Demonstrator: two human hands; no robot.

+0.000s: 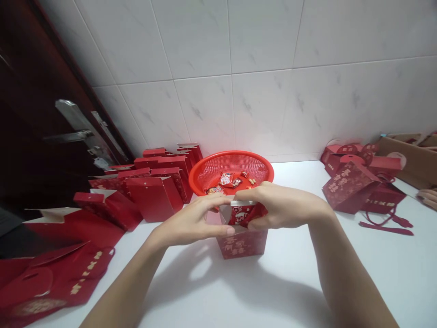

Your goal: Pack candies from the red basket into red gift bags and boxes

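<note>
A small red gift box [243,246] with gold lettering stands upright on the white table in front of me, its top open. My left hand [196,218] grips the box's left side, with the thumb along the front rim and the fingers over the back rim. Inside the opening sits a red wrapped packet [239,215] with white printing. My right hand [285,207] reaches over the box from the right, its fingers bent down into the opening and closed on the packet. The lower part of the packet is hidden by the box wall.
Behind the box, a red plastic basket [232,157] holds several wrapped sweets [230,180] and peanuts. Rows of open red boxes [153,196] line the left. Closed red boxes [351,184] and a cardboard carton [406,159] stand right. Another person's fingers [428,198] show at the right edge.
</note>
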